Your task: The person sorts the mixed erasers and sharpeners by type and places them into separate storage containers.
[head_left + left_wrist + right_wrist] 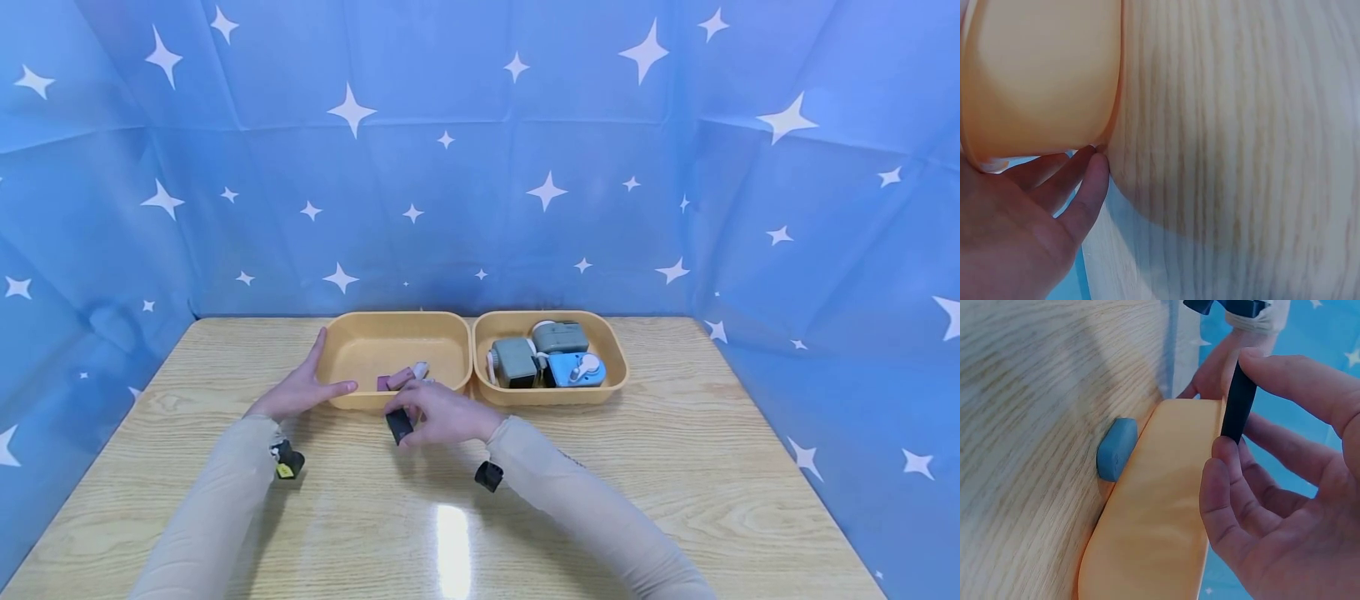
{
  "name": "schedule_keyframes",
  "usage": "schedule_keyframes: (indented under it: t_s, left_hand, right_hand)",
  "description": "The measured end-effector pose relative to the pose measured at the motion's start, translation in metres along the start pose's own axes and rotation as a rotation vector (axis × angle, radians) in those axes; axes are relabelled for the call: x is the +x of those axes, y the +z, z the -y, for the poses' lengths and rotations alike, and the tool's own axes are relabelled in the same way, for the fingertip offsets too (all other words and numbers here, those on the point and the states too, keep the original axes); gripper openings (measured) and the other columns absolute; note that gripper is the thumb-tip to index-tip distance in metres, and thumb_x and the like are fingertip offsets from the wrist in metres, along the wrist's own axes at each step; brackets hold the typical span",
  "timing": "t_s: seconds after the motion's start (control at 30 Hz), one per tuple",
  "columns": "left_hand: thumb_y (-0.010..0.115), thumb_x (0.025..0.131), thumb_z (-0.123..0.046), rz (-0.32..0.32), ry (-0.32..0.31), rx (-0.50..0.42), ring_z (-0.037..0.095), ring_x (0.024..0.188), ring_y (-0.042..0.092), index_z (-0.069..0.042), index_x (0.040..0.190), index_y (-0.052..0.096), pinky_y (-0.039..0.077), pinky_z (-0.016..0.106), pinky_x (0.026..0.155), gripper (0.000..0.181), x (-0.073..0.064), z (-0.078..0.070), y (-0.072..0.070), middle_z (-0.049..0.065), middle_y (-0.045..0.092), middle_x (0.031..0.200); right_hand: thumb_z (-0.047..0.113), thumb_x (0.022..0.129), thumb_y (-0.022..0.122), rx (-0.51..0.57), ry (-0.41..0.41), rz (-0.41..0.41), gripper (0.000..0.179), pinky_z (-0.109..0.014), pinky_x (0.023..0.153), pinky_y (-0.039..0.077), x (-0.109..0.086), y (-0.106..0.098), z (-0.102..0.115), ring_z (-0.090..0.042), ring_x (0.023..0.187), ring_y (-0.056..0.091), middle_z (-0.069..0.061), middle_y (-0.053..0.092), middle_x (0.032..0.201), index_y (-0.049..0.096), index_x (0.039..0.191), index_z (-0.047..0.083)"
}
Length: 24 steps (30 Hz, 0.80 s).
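Note:
My right hand point(444, 414) pinches a flat black rectangular block point(399, 426) just in front of the left tan bin point(360, 402). In the right wrist view, thumb and fingertips hold this dark block point(1239, 405) upright by its ends, beside the bin's rim. My left hand point(296, 390) rests against the bin's left end, fingers stretched along the outside and thumb over the front rim. Its fingertips reach the bin's lower corner in the left wrist view. Inside the bin lie purple blocks point(400, 378) and a whitish piece point(421, 369), partly hidden by the front wall.
A blue-grey block point(1117, 450) lies on the wooden table by the bin's outer wall. The right tan bin point(551, 398) adjoins the left one and holds grey-green boxy pieces point(515, 362) and a blue piece with a white crank point(574, 370). Blue star-patterned cloth point(480, 167) surrounds the table.

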<state>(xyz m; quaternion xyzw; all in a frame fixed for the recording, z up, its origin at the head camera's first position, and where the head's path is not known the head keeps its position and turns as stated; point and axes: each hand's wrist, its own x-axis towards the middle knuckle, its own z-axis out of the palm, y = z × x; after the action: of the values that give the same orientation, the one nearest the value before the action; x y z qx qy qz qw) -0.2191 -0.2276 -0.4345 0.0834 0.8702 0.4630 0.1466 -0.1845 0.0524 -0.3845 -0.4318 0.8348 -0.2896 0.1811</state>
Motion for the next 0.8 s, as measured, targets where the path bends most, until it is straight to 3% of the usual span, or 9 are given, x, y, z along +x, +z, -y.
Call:
schedule_keyframes:
  t_s: [0.23, 0.33, 0.47, 0.8]
  left_hand:
    - [0.071, 0.087, -0.04, 0.0, -0.002, 0.01, 0.051, 0.14, 0.002, -0.017, 0.149, -0.025, 0.007, 0.064, 0.11, 0.117, 0.0, -0.002, 0.0, 0.025, -0.013, 0.156]
    - [0.071, 0.087, -0.039, 0.002, -0.003, 0.01, 0.051, 0.14, 0.002, -0.017, 0.149, -0.026, 0.007, 0.065, 0.11, 0.117, -0.001, -0.001, 0.0, 0.024, -0.014, 0.156]
    - [0.07, 0.087, -0.039, -0.002, -0.007, 0.01, 0.05, 0.14, 0.001, -0.017, 0.149, -0.025, 0.007, 0.064, 0.11, 0.116, -0.001, -0.001, 0.001, 0.024, -0.014, 0.157]
    - [0.07, 0.087, -0.04, -0.002, -0.011, 0.025, 0.049, 0.14, -0.001, -0.018, 0.15, -0.025, 0.007, 0.065, 0.11, 0.116, 0.0, 0.0, 0.0, 0.022, -0.014, 0.157]
  right_hand:
    - [0.01, 0.082, 0.078, 0.006, -0.022, -0.02, 0.046, -0.017, 0.077, 0.046, 0.0, -0.002, -0.002, -0.013, 0.089, 0.055, -0.01, 0.052, 0.131, 0.062, 0.125, 0.0]
    - [0.007, 0.081, 0.078, 0.025, -0.05, -0.036, 0.046, -0.018, 0.079, 0.048, 0.0, -0.003, -0.004, -0.013, 0.099, 0.054, -0.011, 0.047, 0.14, 0.063, 0.124, -0.002]
    - [0.005, 0.079, 0.079, 0.025, -0.078, -0.064, 0.047, -0.019, 0.083, 0.048, 0.0, -0.007, -0.006, -0.016, 0.113, 0.05, -0.009, 0.046, 0.142, 0.063, 0.122, -0.004]
    - [0.004, 0.08, 0.078, 0.004, -0.02, -0.062, 0.05, -0.025, 0.083, 0.049, 0.001, -0.019, -0.009, -0.018, 0.107, 0.051, -0.005, 0.054, 0.137, 0.062, 0.127, 0.001]
